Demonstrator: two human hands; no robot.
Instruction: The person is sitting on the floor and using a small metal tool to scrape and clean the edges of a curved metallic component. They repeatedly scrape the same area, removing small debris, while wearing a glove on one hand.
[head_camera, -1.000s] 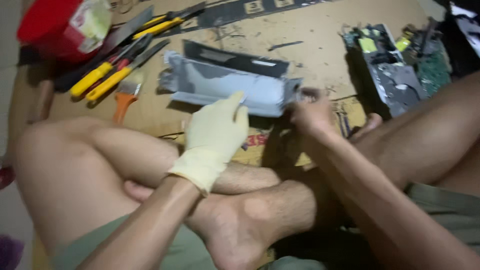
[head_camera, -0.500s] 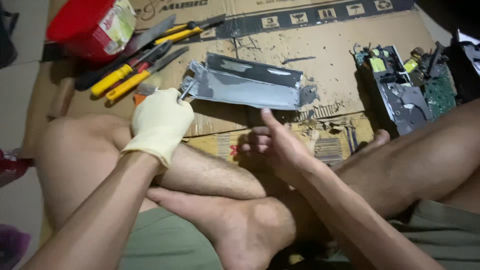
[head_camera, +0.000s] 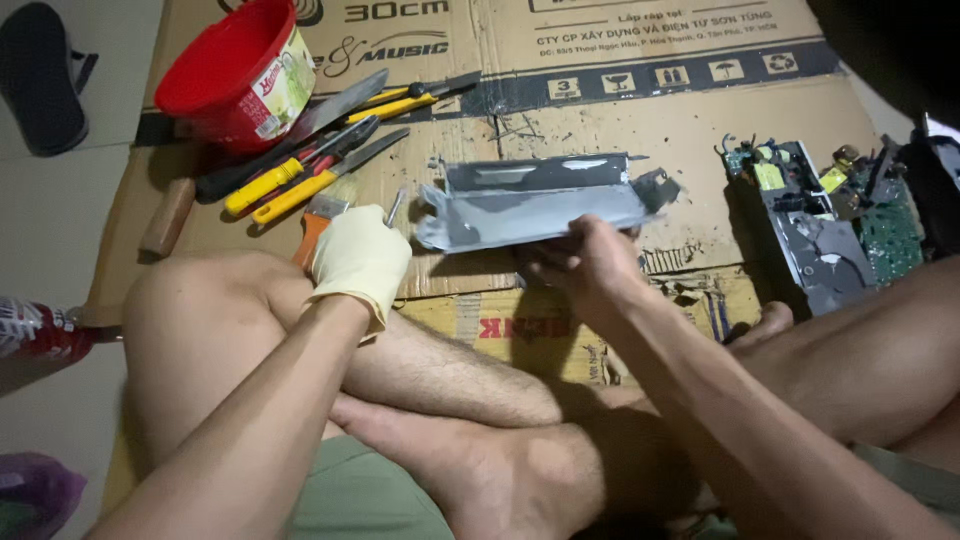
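One metal casing (head_camera: 535, 205) above right fingers (head_camera: 560, 262).

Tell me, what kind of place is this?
Probably a makeshift repair spot on a floor at home: flattened cardboard serves as the work surface, with screwdrivers and a stripped circuit board lying on it.

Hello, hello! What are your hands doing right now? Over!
Left hand, gloved, shut on a small metal tool. Right hand, bare, gripping the grey metal casing. Brush under the left hand.
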